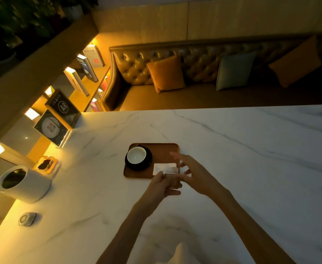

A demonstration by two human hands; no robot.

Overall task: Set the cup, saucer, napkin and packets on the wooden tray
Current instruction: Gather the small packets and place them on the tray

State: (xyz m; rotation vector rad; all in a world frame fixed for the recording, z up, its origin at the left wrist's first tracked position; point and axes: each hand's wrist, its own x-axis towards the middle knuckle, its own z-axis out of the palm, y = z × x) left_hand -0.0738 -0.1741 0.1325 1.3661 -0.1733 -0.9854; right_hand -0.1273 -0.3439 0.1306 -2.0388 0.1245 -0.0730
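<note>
A wooden tray (162,149) lies on the white marble table (232,149). On its left half a white cup (136,154) stands on a black saucer (146,164). A white folded napkin (161,167) lies on the tray's front right part. My left hand (161,184) hovers at the tray's front right corner, pinching small packets (170,173) above the napkin's edge. My right hand (192,173) floats just right of them, fingers spread and empty.
At the table's left edge stand a white cylindrical bin (23,182), a small holder (45,164) with dark contents, a round call button (27,219) and sign stands (62,108). A tufted sofa (194,73) with cushions sits beyond the far edge.
</note>
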